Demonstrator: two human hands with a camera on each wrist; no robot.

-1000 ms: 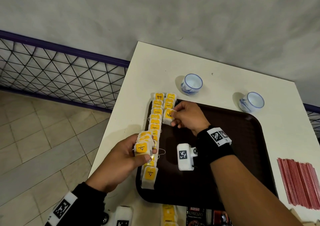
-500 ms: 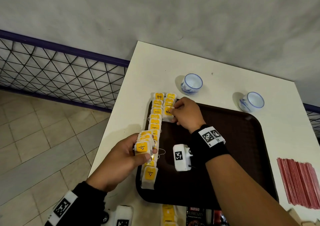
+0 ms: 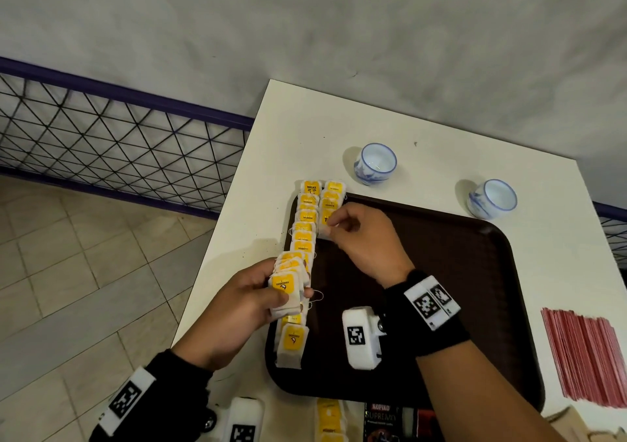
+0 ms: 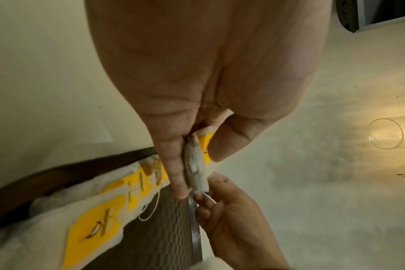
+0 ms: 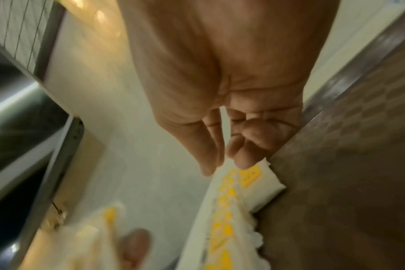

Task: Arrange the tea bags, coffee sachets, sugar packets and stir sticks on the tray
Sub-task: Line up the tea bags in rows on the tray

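A dark brown tray (image 3: 475, 272) lies on the white table. Yellow-tagged tea bags (image 3: 303, 234) run in an overlapping row along the tray's left rim, with a shorter second row (image 3: 334, 197) beside it at the far end. My right hand (image 3: 339, 228) pinches the nearest tea bag of that second row (image 5: 254, 175), down on the tray. My left hand (image 3: 281, 292) grips a small stack of tea bags (image 4: 197, 160) over the first row, near the tray's left edge.
Two blue-and-white cups (image 3: 375, 163) (image 3: 492, 199) stand behind the tray. A pile of red stir sticks (image 3: 587, 357) lies at the right. More tea bags (image 3: 329, 421) and dark coffee sachets (image 3: 381, 419) lie by the near table edge. A mesh fence (image 3: 118, 150) stands to the left.
My right hand has moved slightly back toward me along the second row, still on the tea bag. The left hand and its stack have stayed put.
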